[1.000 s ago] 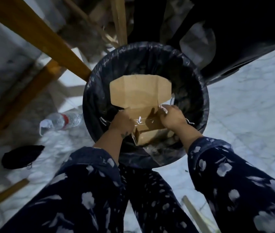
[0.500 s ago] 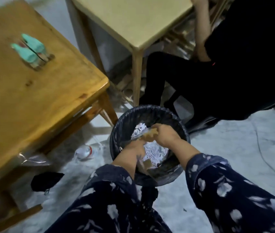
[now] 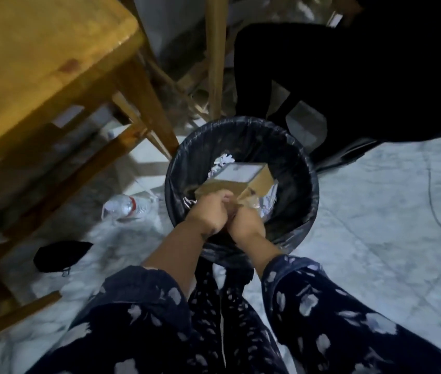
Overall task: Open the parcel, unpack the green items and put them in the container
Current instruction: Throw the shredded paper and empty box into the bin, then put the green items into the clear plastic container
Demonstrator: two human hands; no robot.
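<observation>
So, left hand and right hand both clenched on near end of brown cardboard parcel — white label on top, tilted, held over black-lined bin, crumpled foil beneath, marble floor.

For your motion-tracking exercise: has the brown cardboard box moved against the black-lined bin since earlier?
Yes. The brown cardboard box, flat before, now stands tilted over the black-lined bin.

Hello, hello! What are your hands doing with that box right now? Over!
Left hand and right hand both gripping brown cardboard parcel box. Box held over black-lined round bin. No green items visible. Nothing blocking.
</observation>
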